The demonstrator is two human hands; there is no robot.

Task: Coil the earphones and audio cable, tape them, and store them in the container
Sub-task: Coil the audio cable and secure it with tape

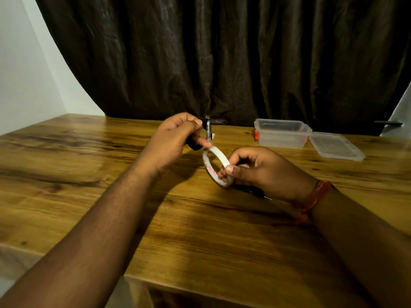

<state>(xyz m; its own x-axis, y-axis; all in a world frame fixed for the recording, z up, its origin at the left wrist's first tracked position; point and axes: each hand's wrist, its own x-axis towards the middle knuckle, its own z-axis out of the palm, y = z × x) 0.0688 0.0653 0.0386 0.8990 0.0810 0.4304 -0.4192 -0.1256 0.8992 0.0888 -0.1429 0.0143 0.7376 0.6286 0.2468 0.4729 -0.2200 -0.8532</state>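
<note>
My left hand (178, 136) grips a small black coiled cable (193, 145) above the table, thumb and fingers curled round it. A strip of clear tape (208, 129) runs from the coil down to a white tape roll (216, 166). My right hand (262, 172) pinches that roll between thumb and fingers, just right of and below the left hand. Another black cable (250, 189) lies on the table, partly hidden beneath my right hand. The clear plastic container (281, 135) stands open at the back right, about a hand's width beyond my right hand.
The container's clear lid (335, 146) lies flat just right of it. The wooden table (200, 230) ends at a front edge near my forearms. A dark curtain (222, 58) hangs behind the table's back edge.
</note>
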